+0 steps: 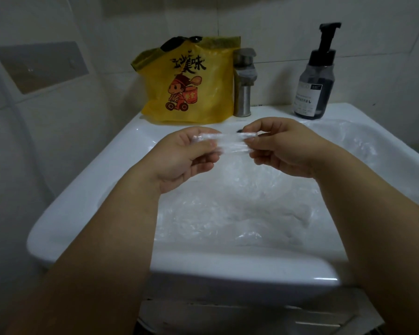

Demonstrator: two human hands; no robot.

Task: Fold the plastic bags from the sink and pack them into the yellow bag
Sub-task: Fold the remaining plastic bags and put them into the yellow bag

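Note:
Over the white sink (82,189) I hold a clear plastic bag (230,143), folded into a narrow strip. My left hand (184,158) pinches its left end and my right hand (283,148) pinches its right end. More crumpled clear plastic bags (240,206) lie in the basin below my hands. The yellow bag (191,83), printed with a cartoon figure and black characters, stands upright on the sink's back ledge, left of the tap.
A metal tap (243,83) rises at the back middle of the sink. A dark pump bottle (316,76) stands on the back right ledge. White tiled walls close in behind and on the left. A metal grille (252,317) shows under the sink.

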